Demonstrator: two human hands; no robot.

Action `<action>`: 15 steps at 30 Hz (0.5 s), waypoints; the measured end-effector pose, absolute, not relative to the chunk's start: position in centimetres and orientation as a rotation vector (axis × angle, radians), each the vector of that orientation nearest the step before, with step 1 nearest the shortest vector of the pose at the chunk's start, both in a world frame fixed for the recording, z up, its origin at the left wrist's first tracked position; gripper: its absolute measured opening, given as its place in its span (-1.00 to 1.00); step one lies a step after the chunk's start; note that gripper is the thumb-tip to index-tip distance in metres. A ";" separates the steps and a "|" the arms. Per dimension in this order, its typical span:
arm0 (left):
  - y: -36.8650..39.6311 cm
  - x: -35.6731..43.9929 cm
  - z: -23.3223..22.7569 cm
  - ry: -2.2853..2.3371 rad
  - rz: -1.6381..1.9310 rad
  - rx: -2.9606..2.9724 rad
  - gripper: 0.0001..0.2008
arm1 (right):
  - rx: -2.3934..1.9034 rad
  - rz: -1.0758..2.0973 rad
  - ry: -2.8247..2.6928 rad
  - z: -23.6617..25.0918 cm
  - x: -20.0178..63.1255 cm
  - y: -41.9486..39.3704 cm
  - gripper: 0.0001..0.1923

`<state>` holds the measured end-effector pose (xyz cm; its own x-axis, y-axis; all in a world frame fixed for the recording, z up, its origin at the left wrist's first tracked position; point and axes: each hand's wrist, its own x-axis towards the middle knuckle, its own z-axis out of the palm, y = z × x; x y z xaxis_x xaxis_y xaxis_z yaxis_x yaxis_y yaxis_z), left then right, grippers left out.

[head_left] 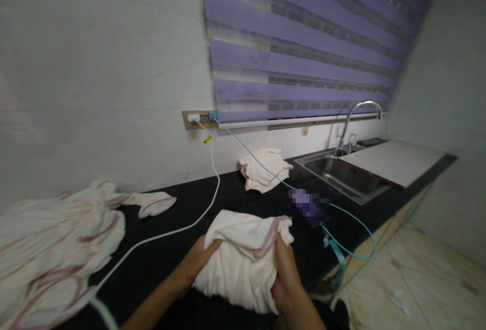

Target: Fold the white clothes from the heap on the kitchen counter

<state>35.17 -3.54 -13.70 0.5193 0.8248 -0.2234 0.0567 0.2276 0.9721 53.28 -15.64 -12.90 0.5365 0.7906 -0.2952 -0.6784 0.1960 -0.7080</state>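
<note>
A cream cloth [239, 264] with a pink edge, folded into a bundle, is held between my two hands over the black counter. My left hand [199, 259] grips its left side, thumb on top and the other fingers hidden beneath. On the right side my right hand [283, 272] is closed round the cloth, close to the pink hem; most of its fingers are behind the fabric. Farther back, near the wall, lies another folded cream cloth [266, 168] with pink trim. A loose heap of similar cloth [64, 249] spreads over the counter at the left.
A white cable [170, 232] crosses the counter from the wall socket [201, 119]. A teal cable [246, 148] runs to a blurred purple object [307, 206]. Rightward are a steel sink [341, 173], a curved faucet [347, 122] and a white board [398, 158] partly over the sink.
</note>
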 end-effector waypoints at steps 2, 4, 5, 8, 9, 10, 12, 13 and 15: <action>-3.7 35.0 -13.3 0.927 0.681 1.135 -0.17 | -0.865 1.107 -0.164 -13.1 53.7 -15.8 -0.30; -4.1 34.8 -12.6 0.885 0.678 1.029 -0.19 | -0.851 1.169 -0.175 -13.3 54.0 -16.1 -0.29; -4.3 34.7 -12.2 0.849 0.641 0.963 -0.22 | -0.852 1.189 -0.178 -13.3 54.2 -16.3 -0.29; -4.7 34.6 -11.1 0.746 0.452 0.801 -0.27 | -0.871 1.218 -0.183 -13.5 54.6 -16.8 -0.28; -4.7 34.7 -10.7 0.715 0.393 0.776 -0.28 | -0.877 1.218 -0.193 -13.5 54.7 -17.0 -0.28; -4.6 34.7 -10.5 0.684 0.351 0.767 -0.29 | -0.884 1.216 -0.207 -13.5 54.8 -17.1 -0.29; -4.4 34.8 -10.1 0.634 0.304 0.774 -0.32 | -0.894 1.206 -0.243 -13.5 55.1 -17.2 -0.30; -4.2 34.8 -10.1 0.625 0.285 0.774 -0.34 | -0.904 1.197 -0.258 -13.5 55.3 -17.3 -0.32; -3.9 34.8 -10.1 0.614 0.236 0.762 -0.40 | -0.946 1.184 -0.290 -13.5 55.7 -17.5 -0.36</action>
